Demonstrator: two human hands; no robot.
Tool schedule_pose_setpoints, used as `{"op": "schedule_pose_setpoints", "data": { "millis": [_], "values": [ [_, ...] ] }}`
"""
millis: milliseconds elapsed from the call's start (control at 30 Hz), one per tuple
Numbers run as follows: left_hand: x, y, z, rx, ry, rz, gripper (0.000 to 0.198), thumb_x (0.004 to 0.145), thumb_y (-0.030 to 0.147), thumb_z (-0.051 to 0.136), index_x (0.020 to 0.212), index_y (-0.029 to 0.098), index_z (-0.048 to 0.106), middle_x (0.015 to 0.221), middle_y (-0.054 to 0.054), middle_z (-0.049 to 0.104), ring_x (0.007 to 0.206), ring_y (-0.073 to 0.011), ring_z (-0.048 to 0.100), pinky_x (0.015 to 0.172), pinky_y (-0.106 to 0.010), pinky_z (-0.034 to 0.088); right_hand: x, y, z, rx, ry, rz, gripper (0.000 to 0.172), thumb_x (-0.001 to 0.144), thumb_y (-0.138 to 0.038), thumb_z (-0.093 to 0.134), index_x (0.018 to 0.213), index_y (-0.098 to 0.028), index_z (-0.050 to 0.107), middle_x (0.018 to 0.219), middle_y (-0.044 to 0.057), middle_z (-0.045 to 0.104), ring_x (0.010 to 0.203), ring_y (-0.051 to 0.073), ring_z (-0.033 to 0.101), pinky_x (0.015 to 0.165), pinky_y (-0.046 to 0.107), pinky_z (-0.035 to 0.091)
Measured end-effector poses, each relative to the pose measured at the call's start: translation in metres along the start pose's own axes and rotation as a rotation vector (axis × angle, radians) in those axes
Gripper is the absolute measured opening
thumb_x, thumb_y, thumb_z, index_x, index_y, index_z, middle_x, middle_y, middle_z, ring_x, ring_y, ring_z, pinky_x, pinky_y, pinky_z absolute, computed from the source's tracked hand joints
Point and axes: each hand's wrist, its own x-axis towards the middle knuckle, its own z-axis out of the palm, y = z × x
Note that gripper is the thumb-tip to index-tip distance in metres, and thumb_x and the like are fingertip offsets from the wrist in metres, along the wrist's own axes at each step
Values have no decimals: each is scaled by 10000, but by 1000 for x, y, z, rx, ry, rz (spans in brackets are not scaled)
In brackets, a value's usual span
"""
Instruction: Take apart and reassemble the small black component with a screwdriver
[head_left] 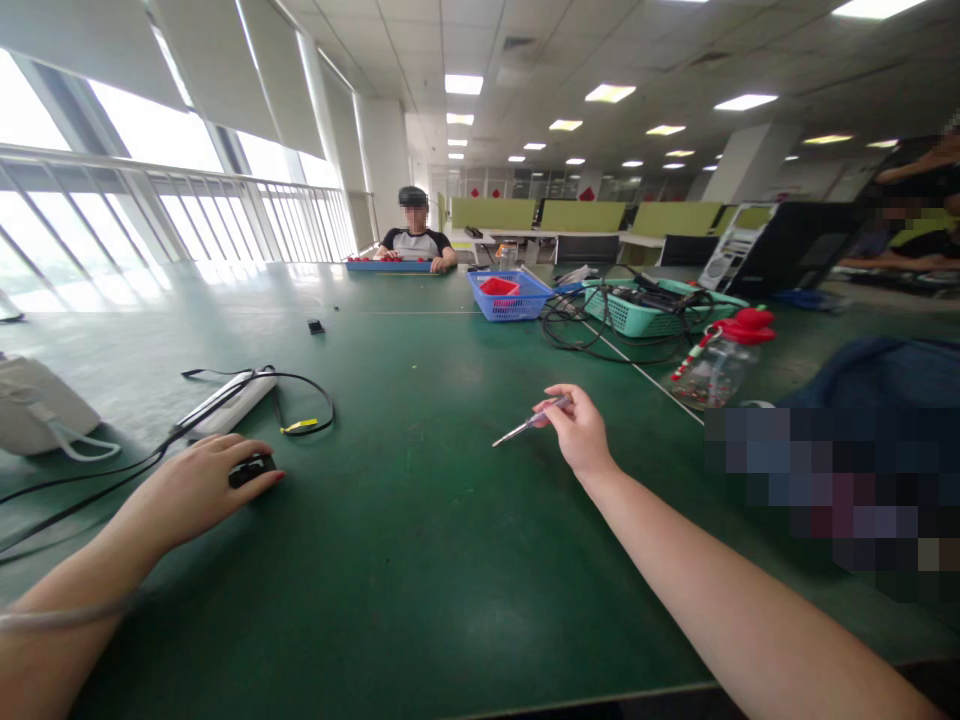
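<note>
Red tray point(499, 287) inside blue basket point(517, 303)

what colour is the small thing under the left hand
Black, as far as it shows: the small object pokes out under the left hand in the head view.

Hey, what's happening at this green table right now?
A person sits at a green table. Their left hand rests on a small black object lying on the table, beside a white power strip with black cables. Their right hand holds a thin screwdriver raised above the surface, tip pointing left. Farther off sit a blue basket, a teal basket and a clear bottle with a red cap. Another person works at the far end.
</note>
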Motion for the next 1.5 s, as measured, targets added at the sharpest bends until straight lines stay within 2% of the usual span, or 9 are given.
{"op": "schedule_pose_setpoints", "data": {
  "millis": [167, 333, 400, 533, 900, 1133, 1400, 1500],
  "values": [
    [1, -1, 4, 34, 15, 11, 605, 824, 643, 413, 1173, 195, 621, 1154, -101, 648, 1059, -293, 591, 932, -409, 447, -2, -3, -1, 0, -6, -7, 238, 737, -286, 629, 938, -180, 557, 758, 13, 673, 630, 153, 657, 652, 323, 574],
    [-4, -12, 0, -23, -57, -22, 589, 857, 624, 377, 1314, 273, 501, 1274, -59, 582, 969, -245, 631, 882, -368, 468, -2, -3, -2, 2, -20, -5, 234, 742, -272, 628, 946, -183, 556, 763, 14, 674, 632, 154, 657, 645, 317, 572],
    [-6, -17, -1, -41, -81, -5, 568, 870, 600, 367, 1340, 299, 478, 1297, -41, 569, 1006, -237, 625, 901, -356, 462, -2, -3, -2, 9, -28, -7, 228, 746, -269, 623, 946, -182, 557, 763, 13, 673, 628, 152, 656, 644, 317, 571],
    [-7, -22, -2, -60, -77, 33, 531, 882, 564, 355, 1315, 305, 521, 1273, -27, 596, 1110, -243, 592, 963, -356, 438, -2, -1, -2, 10, -31, -15, 224, 750, -264, 621, 949, -181, 557, 766, 12, 672, 617, 147, 652, 637, 314, 568],
    [-6, -15, -1, -64, -85, 21, 569, 823, 607, 457, 1309, 322, 535, 1212, -13, 660, 1025, -243, 649, 914, -369, 479, -3, -2, -1, -17, -39, -14, 216, 760, -265, 617, 950, -182, 555, 774, 18, 677, 612, 146, 648, 630, 308, 559],
    [-3, -22, 3, -46, -130, 15, 573, 863, 572, 400, 1365, 309, 481, 1239, -25, 651, 1065, -246, 638, 960, -389, 450, -2, -2, -1, -14, -33, -22, 225, 755, -278, 620, 949, -184, 553, 773, 16, 675, 600, 141, 643, 628, 306, 557],
    [-3, -23, 1, -39, -135, -2, 585, 838, 622, 404, 1339, 340, 512, 1174, -2, 687, 970, -249, 669, 893, -366, 480, -4, -4, -1, -21, -32, -18, 218, 753, -269, 614, 946, -183, 557, 774, 17, 675, 608, 144, 647, 633, 308, 561],
    [-4, -23, -1, -54, -108, 20, 581, 820, 605, 438, 1333, 346, 518, 1154, -6, 692, 1003, -258, 650, 914, -378, 470, -4, -3, -1, -23, -37, -20, 222, 758, -273, 617, 951, -183, 556, 777, 16, 675, 610, 142, 647, 636, 306, 561]
  ]
}}
